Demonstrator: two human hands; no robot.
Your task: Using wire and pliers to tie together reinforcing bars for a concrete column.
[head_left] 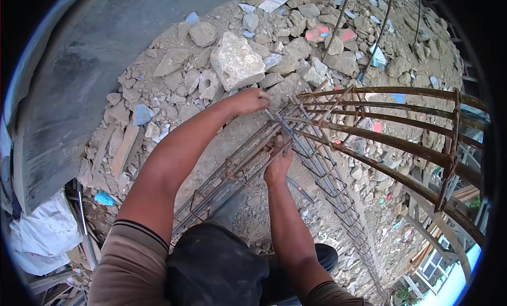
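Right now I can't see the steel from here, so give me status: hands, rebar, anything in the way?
Left hand at the rebar cage joint. Right hand gripping a bar. Rubble close behind.

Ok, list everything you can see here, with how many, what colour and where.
Rebar cages: two, rusty brown, meeting at the centre.
Curved thick bars: several, rusty, right, rising from the joint.
Large rock: one, pale grey, top centre.
Rubble: many stones, grey-brown, across the ground.
Concrete slab: one, grey, left.
White sack: one, lower left.
Blue scrap: one, lower left.
Left hand: at the bar junction, gripping there.
Right hand: on the near cage's bars.
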